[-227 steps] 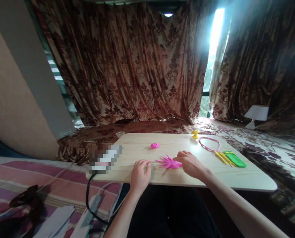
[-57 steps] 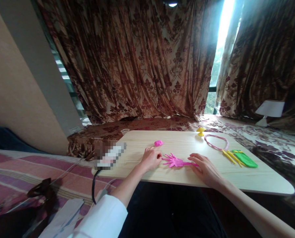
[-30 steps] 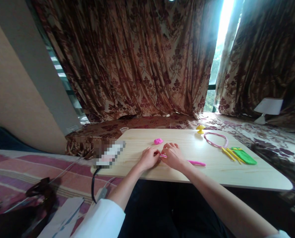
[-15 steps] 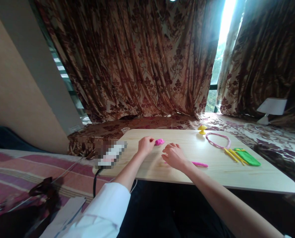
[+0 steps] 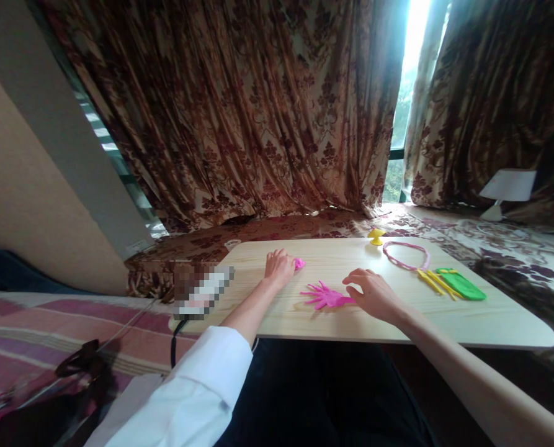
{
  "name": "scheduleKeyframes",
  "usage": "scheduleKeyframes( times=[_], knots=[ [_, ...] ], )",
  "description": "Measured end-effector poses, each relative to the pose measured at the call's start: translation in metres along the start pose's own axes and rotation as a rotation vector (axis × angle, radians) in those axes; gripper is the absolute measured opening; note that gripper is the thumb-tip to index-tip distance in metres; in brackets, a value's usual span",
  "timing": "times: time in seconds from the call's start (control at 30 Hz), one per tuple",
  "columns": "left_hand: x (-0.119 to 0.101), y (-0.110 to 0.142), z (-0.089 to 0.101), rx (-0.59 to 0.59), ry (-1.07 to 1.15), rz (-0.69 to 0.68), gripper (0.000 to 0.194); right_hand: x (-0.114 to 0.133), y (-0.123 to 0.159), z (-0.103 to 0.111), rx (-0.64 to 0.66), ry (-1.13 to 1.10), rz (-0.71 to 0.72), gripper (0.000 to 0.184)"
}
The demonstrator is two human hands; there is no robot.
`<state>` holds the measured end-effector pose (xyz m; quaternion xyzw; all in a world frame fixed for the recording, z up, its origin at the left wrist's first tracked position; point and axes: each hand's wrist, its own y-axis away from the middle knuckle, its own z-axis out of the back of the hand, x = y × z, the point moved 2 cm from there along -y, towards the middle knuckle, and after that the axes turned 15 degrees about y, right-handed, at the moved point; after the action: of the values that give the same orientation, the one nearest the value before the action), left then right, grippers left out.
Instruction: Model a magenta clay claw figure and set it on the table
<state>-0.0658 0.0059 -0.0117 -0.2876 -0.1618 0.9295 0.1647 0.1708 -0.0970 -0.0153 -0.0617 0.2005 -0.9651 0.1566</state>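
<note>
My left hand (image 5: 280, 266) rests palm down near the back of the table, its fingers bent over a small crumpled pink lump (image 5: 299, 264), which is partly covered. To the right, my right hand (image 5: 372, 292) hovers low, thumb and curled fingers apart with nothing between them. Just left of its thumb lies a pink hand-shaped toy (image 5: 329, 298) with thin spread fingers, flat on the wood. The narrow end of this toy reaches close to my right thumb; I cannot tell whether they touch.
On the right of the light wooden table (image 5: 500, 326) lie a green pouch-like piece (image 5: 463, 285), several yellow sticks (image 5: 437, 284) and a pink twisted ring (image 5: 407, 254). A yellow mushroom-shaped piece (image 5: 376, 236) stands at the back edge. A blurred-out white object (image 5: 205, 292) occupies the left edge.
My right hand has moved right, uncovering the pink hand-shaped toy, which now lies spread out. My left hand has shifted from the pink lump's edge to over part of it.
</note>
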Motion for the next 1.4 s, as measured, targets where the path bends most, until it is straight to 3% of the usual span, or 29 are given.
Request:
scheduleKeyframes(
  times=[0.2,0.37,0.57,0.67,0.83,0.97,1.1,1.2,1.4],
  knots=[
    [-0.008,0.001,0.008,-0.043,0.242,0.016,0.032,0.003,0.008,-0.008,0.087,-0.025,-0.017,0.025],
    [-0.020,0.013,0.017,-0.193,0.591,0.118,0.031,0.007,0.003,-0.009,0.116,-0.104,-0.040,0.014],
    [-0.035,0.092,0.025,-0.339,1.144,0.315,0.033,0.005,0.000,-0.014,0.120,-0.411,-0.136,0.010],
    [-0.049,0.132,0.024,-0.359,1.368,0.372,0.032,0.005,0.003,-0.006,0.107,-0.634,-0.186,0.020],
    [-0.087,0.159,0.006,-0.308,1.646,0.483,0.033,0.028,0.027,0.011,-0.046,-0.970,-0.281,0.042],
    [-0.116,0.157,-0.007,-0.185,1.695,0.418,0.031,0.064,0.052,0.011,-0.121,-1.162,-0.321,0.034],
    [-0.120,0.158,-0.006,-0.272,1.698,0.324,0.024,0.090,0.064,0.012,-0.074,-1.378,-0.321,0.027],
    [-0.114,0.162,-0.003,-0.338,1.617,0.334,0.022,0.094,0.064,0.018,-0.056,-1.371,-0.280,0.027],
    [-0.117,0.167,-0.001,-0.242,1.596,0.300,0.018,0.088,0.065,0.020,-0.098,-1.323,-0.302,0.023]
  ],
)
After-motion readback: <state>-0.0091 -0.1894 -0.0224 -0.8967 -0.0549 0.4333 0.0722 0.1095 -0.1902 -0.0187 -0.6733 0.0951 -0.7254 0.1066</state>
